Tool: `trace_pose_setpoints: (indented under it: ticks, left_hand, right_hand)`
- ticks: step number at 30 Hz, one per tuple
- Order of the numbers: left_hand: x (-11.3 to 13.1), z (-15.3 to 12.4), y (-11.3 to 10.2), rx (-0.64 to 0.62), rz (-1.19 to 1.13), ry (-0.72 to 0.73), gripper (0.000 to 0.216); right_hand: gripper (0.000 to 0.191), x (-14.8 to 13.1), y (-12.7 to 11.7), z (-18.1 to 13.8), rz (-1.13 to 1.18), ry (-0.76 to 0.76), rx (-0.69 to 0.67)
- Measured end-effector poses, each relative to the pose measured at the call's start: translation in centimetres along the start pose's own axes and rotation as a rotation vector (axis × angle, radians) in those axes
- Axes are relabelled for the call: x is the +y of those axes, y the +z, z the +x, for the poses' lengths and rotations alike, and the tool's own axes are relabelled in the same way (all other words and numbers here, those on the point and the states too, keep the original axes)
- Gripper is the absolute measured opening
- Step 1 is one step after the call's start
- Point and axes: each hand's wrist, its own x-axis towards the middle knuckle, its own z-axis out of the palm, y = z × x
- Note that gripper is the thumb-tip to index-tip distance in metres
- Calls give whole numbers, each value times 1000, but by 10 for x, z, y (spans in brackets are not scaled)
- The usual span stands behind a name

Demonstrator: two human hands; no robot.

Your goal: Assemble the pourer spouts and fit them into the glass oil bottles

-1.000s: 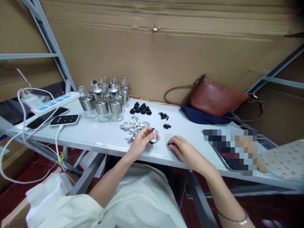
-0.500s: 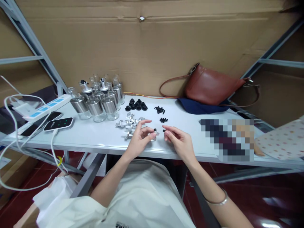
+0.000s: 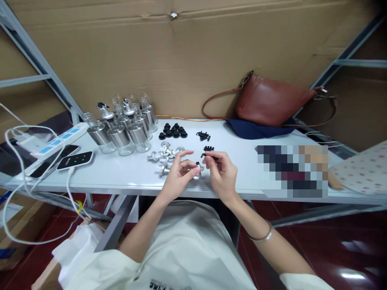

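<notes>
Between the thumb and fingers of my left hand (image 3: pixel 177 179) is a silver metal pourer top (image 3: pixel 198 174) with a small black piece at its upper end. My right hand (image 3: pixel 223 173) pinches a small black spout-like piece (image 3: pixel 203 155) just above and to the right of that pourer top, apart from it. More silver pourer tops (image 3: pixel 165 155) lie in a loose heap left of my left hand. Beyond my right hand are a row of tiny black pieces (image 3: pixel 208 148) and a small pile of slender black parts (image 3: pixel 204 135). Black ribbed stoppers (image 3: pixel 173 131) stand grouped behind the heap.
Several glass bottles with steel sleeves (image 3: pixel 120 139) crowd the back left. A power strip (image 3: pixel 62 141), a phone and a white device (image 3: pixel 75 160) with cables lie at the left. A brown bag (image 3: pixel 272 100) rests on dark blue cloth (image 3: pixel 250 129). A blurred patch covers the right.
My right hand has turned and closed in toward the left hand. The black piece in its fingers now shows more clearly. My left hand keeps its hold on the pourer top.
</notes>
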Motion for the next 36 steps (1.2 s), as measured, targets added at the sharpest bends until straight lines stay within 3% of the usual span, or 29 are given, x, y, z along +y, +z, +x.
trace_pose_setpoints:
  ticks: [8, 17, 27, 36]
  left_hand:
    - [0, 0, 0, 50, -16, 59, 45]
    - [-1, 0, -4, 91, -7, 122, 40]
    - [3, -1, -1, 164, 76, 198, 26]
    - [-2, 1, -3, 230, -65, 194, 25]
  right_hand:
    - [7, 5, 1, -4, -9, -98, 7]
    - [23, 0, -1, -1, -81, -342, -86]
    - [26, -2, 0, 0, -122, -483, -124]
    - [29, -2, -1, 5, -149, -449, -198]
